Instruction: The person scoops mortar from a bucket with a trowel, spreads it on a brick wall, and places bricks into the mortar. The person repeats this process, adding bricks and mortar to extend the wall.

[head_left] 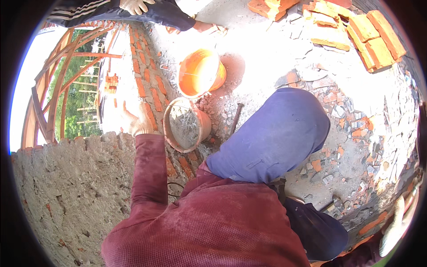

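Where the rough mortared wall [75,187] fills the lower left, the left hand [135,122], gloved and sleeved in maroon, rests spread on its top edge, fingers apart and holding nothing. Just right of that hand stands a bucket of grey mortar [184,124]; beyond it an empty orange bucket [200,73] lies tilted on the rubble. A blue-trousered knee [275,133] follows. Stacked red bricks [364,31] occupy the upper right. At the far lower right the right hand [393,227] appears gloved; whether it grips anything cannot be told.
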Demonstrator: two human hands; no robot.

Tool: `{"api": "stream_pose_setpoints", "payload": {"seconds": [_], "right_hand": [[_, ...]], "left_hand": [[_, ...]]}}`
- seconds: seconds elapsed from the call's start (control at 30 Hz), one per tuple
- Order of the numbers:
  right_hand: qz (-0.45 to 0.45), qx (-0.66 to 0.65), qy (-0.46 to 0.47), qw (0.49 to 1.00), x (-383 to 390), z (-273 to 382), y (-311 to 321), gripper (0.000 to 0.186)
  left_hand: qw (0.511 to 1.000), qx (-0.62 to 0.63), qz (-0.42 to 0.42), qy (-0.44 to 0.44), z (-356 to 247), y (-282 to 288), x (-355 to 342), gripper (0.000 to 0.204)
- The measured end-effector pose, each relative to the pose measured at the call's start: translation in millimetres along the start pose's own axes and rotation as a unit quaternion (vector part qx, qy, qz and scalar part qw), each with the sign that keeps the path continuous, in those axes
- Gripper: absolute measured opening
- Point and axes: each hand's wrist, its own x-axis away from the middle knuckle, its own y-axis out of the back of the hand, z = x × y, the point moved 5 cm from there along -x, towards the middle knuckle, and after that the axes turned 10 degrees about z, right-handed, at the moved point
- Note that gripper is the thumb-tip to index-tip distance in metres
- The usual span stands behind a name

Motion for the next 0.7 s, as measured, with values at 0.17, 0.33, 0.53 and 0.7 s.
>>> {"api": "stream_pose_setpoints", "payload": {"seconds": [0.17, 0.33, 0.53, 0.7], "right_hand": [[0.164, -0.268, -0.125, 0.941, -41, 47, -72, 0.066], [0.207, -0.330, -0.188, 0.902, -27, 26, -100, 0.058], [0.096, -0.458, -0.191, 0.863, -30, -46, -130, 0.053], [0.133, -0.407, -0.168, 0.888, -19, -62, -128, 0.057]], "left_hand": [[0.971, -0.087, 0.217, -0.040, 28, 32, 56, 0.052], [0.947, -0.124, 0.293, -0.045, -3, -40, 124, 0.050], [0.959, -0.134, 0.233, -0.085, -88, -91, 158, 0.060], [0.968, -0.085, 0.206, -0.112, -125, -118, 174, 0.056]]}}
